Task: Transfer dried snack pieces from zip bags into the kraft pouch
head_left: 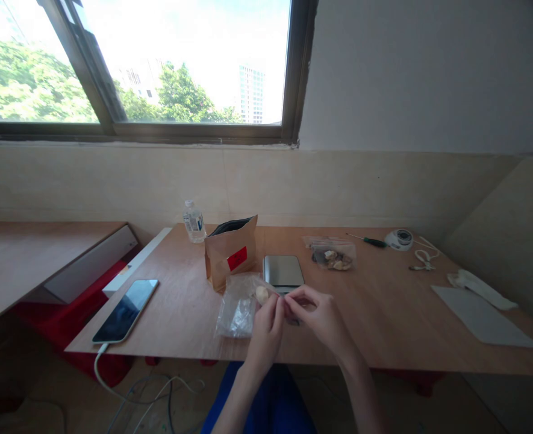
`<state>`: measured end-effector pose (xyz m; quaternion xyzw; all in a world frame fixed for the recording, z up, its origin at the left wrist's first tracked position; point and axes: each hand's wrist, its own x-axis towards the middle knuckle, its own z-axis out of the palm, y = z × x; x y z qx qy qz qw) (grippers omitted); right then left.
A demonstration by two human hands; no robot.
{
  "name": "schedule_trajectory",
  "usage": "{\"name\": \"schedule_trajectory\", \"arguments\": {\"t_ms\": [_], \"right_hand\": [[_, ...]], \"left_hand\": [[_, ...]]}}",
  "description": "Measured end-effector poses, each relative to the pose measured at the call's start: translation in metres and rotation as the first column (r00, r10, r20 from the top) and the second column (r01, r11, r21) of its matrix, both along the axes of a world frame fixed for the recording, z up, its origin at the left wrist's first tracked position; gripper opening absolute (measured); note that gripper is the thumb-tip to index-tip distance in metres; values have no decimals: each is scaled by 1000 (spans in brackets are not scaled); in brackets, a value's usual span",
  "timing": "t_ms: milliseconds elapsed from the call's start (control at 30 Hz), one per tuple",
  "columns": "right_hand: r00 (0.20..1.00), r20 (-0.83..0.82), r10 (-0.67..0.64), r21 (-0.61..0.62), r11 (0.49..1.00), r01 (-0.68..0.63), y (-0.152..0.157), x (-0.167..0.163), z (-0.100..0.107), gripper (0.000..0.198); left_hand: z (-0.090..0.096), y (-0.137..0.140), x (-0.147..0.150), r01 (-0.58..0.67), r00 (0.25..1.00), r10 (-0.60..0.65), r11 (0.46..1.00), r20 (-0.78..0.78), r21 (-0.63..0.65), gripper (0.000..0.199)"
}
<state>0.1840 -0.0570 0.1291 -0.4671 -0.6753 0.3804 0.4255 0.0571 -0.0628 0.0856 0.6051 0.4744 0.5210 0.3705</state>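
Observation:
A clear plastic bag (236, 310) lies crumpled near the table's front edge, with a pale lump (262, 295) at its upper right. My left hand (268, 322) is closed at the right end of this bag, thumb and fingers pinching its edge. Right beside it, my right hand (314, 307) is pinched, its fingertips meeting those of the left; what lies between them is too small to tell. Just beyond the hands sits a flat scale with a silver top (283, 271), its front part partly covered by my fingers. A brown paper pouch (230, 256) with a red label stands open behind the bag.
A phone (126, 310) on a cable lies at left, and a water bottle (194, 223) stands at the back. Rightward are a zip bag of brownish pieces (336, 259), a screwdriver (374, 242), a dome camera (399, 239), a white cable (423, 260) and a pale sheet (478, 316).

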Motion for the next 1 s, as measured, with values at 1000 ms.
{"name": "schedule_trajectory", "arguments": {"t_ms": [1000], "right_hand": [[965,-183,-188,322,916,240,60,-30,26,19]], "left_hand": [[-59,24,-40,-109,936,134,990,327,-95,63]]}}
